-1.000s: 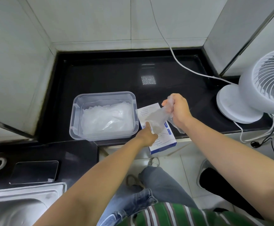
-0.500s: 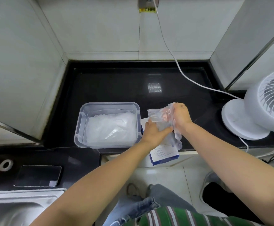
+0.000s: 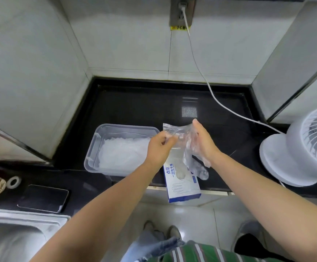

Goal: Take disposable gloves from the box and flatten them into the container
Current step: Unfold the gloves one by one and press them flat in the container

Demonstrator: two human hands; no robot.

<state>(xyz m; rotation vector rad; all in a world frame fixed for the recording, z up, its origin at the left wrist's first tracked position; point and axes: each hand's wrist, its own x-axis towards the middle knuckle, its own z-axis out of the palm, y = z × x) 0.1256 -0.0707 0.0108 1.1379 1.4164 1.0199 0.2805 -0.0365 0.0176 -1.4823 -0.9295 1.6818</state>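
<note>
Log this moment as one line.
left hand: pinches glove | right hand: holds glove | container: flattened gloves inside | box: overhangs counter edge

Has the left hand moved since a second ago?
Yes, the left hand moved off the glove box, back to the right rim of the container.
</note>
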